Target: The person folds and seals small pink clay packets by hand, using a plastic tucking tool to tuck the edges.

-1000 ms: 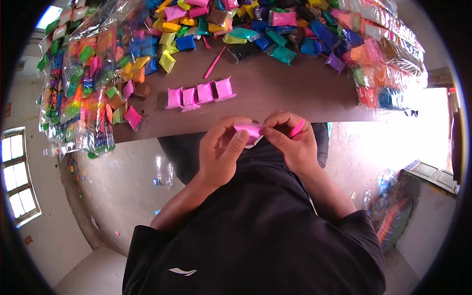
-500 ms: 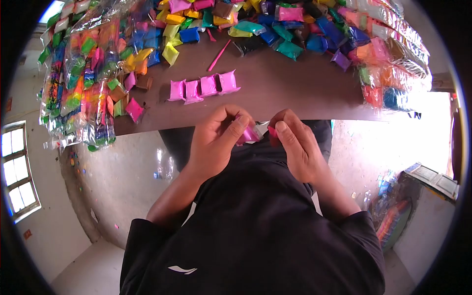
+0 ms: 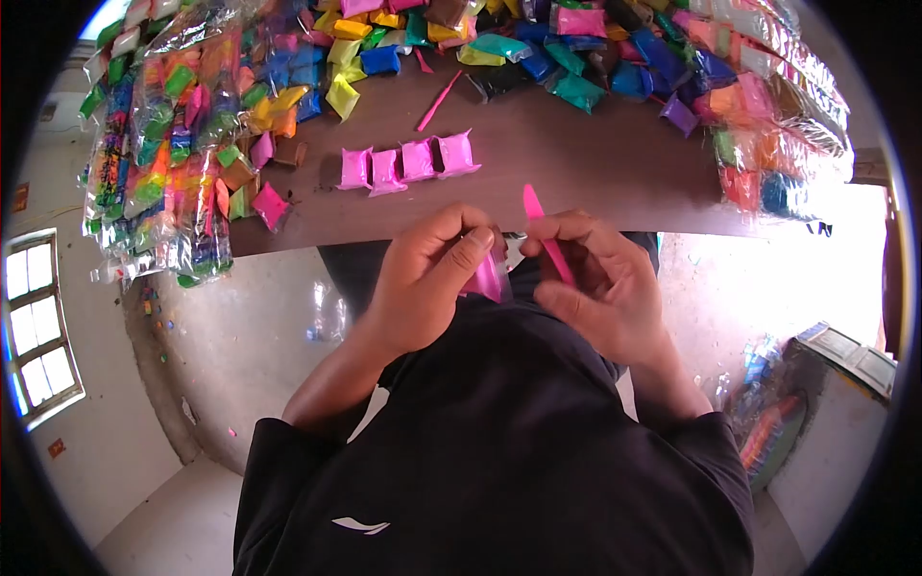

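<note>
Over my lap, just off the table's near edge, my left hand (image 3: pixel 437 264) pinches a pink clay packet (image 3: pixel 488 278) between thumb and fingers. Part of its clear wrapper sticks out on the right. Close beside it, my right hand (image 3: pixel 600 278) holds a pink plastic modelling knife (image 3: pixel 547 235) among its fingers, the rounded blade pointing up and away from me. Four-sided pink packets stand in a short row (image 3: pixel 418 160) on the brown table (image 3: pixel 576 178) beyond my hands. Behind them lies another slim pink tool (image 3: pixel 439 101).
Colourful clay packets (image 3: pixel 576 58) are heaped along the table's far side. Clear bags of packets are piled at the left (image 3: pixel 163 154) and right (image 3: pixel 759 144). A loose pink packet (image 3: pixel 271 206) lies by the left pile. The table's front edge runs just past my hands.
My right hand has turned and spread somewhat, so the pink knife, mostly hidden before, now shows with its blade upward. My left hand still grips the packet. The view has shifted slightly.
</note>
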Demonstrator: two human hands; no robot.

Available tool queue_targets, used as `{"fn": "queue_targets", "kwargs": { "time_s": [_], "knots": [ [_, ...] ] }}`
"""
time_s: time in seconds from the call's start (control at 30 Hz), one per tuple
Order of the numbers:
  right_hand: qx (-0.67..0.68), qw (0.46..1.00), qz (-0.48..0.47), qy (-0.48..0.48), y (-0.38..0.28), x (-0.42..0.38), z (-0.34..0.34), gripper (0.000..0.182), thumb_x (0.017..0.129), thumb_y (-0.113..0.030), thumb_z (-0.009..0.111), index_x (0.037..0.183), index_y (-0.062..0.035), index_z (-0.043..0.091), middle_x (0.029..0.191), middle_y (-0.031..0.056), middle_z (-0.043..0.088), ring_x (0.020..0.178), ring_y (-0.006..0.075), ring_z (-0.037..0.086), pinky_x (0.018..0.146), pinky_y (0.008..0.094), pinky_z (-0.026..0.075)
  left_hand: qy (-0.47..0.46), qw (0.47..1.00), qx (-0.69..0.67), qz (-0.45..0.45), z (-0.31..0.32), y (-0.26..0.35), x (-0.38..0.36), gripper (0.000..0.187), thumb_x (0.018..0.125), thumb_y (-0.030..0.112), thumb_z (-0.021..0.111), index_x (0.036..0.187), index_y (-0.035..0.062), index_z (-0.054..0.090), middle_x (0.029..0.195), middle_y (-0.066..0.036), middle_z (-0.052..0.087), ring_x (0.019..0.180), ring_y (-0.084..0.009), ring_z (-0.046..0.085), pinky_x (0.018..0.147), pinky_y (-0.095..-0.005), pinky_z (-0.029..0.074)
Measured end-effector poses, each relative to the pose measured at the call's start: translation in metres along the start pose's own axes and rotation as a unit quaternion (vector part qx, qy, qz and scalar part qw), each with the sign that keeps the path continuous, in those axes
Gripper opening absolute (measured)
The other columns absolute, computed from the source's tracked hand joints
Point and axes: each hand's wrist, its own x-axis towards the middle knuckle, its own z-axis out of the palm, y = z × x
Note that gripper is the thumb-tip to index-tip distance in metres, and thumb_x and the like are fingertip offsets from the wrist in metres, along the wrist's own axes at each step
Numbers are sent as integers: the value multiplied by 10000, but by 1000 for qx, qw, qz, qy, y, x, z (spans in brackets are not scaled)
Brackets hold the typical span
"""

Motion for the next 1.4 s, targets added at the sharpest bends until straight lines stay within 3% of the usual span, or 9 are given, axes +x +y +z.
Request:
{"fn": "queue_targets", "kwargs": {
  "time_s": [0.13,0.33,0.4,0.53,0.63,0.7,0.83,1.2,1.4],
  "knots": [
    [100,993,-55,27,0,2,15,534,884,34,726,1394,-11,572,1149,57,636,1020,128,606,830,250,487,-8,999,-35,-33,2,-4,-3,188,1081,111,485,1028,-11,618,968,-44,656,892,-73,557,825,-241,437],
    [67,992,67,88,23,-8,5,289,973,5,676,1261,28,663,1109,75,659,976,118,644,755,218,487,10,993,-102,-64,9,-17,-10,168,1082,110,499,1067,-4,622,985,-44,668,914,-77,588,840,-239,452],
    [-1,993,-46,107,32,-5,8,205,998,12,643,1194,27,701,1045,78,683,909,104,658,718,216,489,17,991,-112,-77,12,-19,-12,168,1084,112,504,1078,-4,625,991,-47,673,926,-83,600,849,-238,457],
    [12,989,-55,135,41,-1,17,205,1006,5,638,1202,41,686,1010,84,693,881,106,661,742,234,516,49,988,-144,-37,20,-26,-13,163,1089,125,526,1097,-5,623,1009,-34,661,926,-72,588,839,-231,456],
    [162,970,-26,181,42,-1,27,161,1025,-77,646,1129,39,689,1050,98,690,883,166,677,784,303,571,67,981,-180,-14,24,-27,-14,153,1088,126,543,1093,-5,622,1018,-19,643,927,-59,557,834,-231,442],
    [188,964,-39,186,43,-2,28,106,1011,21,622,1106,64,643,1029,99,675,910,148,685,853,304,574,71,977,-199,-17,25,-26,-17,155,1087,126,545,1095,-9,622,1036,-26,639,941,-65,550,849,-235,438],
    [232,951,-85,184,40,1,32,70,1001,29,633,1064,38,603,1026,100,674,924,168,692,858,315,582,83,983,-162,5,27,-17,-21,157,1088,123,544,1107,-11,626,1042,-23,635,925,-58,526,834,-225,426],
    [191,956,-84,208,38,-6,35,78,995,40,629,1017,-14,577,1027,84,683,866,85,597,795,227,470,100,987,-122,36,34,-17,-21,170,1093,133,540,1106,-7,635,987,16,605,855,-29,474,766,-201,391],
    [183,960,-75,199,39,-7,35,86,990,42,632,1016,-20,578,1041,84,687,892,80,594,839,231,465,109,985,-128,30,36,-17,-23,175,1089,116,529,1125,-13,642,947,31,604,773,-10,415,716,-187,352]
  ]
}}
